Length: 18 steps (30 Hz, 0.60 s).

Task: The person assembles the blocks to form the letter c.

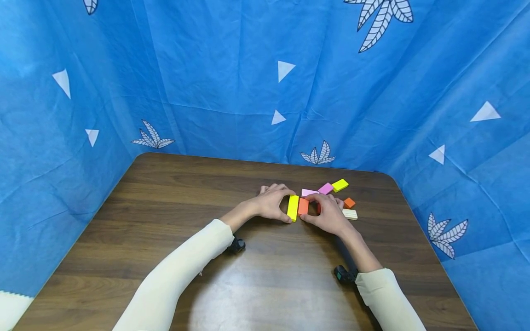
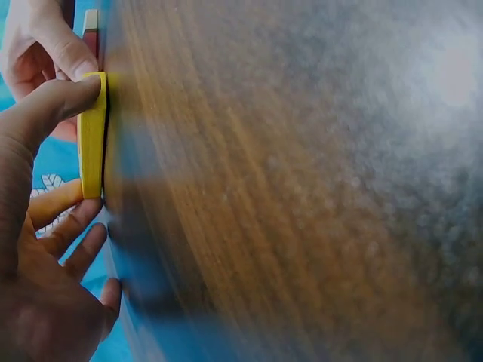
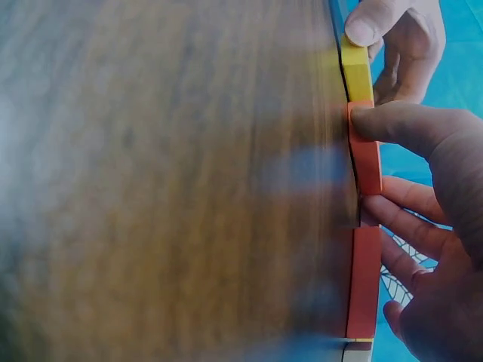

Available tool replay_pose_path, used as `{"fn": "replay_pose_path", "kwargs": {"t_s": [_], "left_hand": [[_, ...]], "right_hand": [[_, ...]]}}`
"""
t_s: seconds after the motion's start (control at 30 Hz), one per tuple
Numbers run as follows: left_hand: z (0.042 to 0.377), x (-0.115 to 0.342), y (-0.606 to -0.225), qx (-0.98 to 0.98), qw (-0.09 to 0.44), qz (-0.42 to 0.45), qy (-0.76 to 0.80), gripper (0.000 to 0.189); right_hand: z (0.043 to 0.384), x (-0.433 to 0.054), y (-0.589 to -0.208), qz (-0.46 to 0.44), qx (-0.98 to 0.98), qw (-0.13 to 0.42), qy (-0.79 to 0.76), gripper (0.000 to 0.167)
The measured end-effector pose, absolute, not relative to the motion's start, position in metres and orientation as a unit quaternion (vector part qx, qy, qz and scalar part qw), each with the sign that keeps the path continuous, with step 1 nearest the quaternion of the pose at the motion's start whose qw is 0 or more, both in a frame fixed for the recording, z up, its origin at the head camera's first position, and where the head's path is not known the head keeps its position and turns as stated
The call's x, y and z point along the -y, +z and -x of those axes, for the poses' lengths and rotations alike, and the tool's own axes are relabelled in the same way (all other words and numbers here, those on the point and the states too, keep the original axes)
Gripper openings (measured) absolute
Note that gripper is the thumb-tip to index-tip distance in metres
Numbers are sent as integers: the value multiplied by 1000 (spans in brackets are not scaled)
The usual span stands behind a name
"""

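My left hand [image 1: 272,202] holds a yellow block [image 1: 292,208] by its two ends, thumb at the near end and fingertips at the far end. Just right of it, my right hand [image 1: 329,216] pinches an orange block [image 1: 303,206] the same way. In the right wrist view the orange block [image 3: 367,162] stands end to end with the yellow block [image 3: 357,72], seemingly touching. A red block [image 3: 364,283] lies a small gap beyond the orange one; in the head view my right hand mostly hides it.
Behind the right hand lie a pale pink block [image 1: 310,193], a darker pink block [image 1: 325,188] and another yellow block [image 1: 340,185]. To its right are a small orange block [image 1: 349,202] and a cream block [image 1: 350,214]. Blue curtain [image 1: 232,92] borders the wooden table [image 1: 165,202].
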<state>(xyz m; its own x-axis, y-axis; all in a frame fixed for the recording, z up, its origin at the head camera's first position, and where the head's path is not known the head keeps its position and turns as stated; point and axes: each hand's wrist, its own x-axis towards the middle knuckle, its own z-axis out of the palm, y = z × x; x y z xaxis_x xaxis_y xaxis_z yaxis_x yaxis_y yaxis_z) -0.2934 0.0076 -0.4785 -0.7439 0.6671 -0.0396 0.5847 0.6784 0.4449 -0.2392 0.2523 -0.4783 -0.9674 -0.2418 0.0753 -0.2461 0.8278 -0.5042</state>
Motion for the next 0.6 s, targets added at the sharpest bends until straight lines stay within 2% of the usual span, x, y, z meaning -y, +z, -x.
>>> {"fn": "replay_pose_path", "kwargs": {"t_s": [0.6], "left_hand": [[288, 33, -480, -912, 79, -326, 235, 88]], "right_hand": [[241, -250, -478, -139, 953, 13, 270, 62]]}}
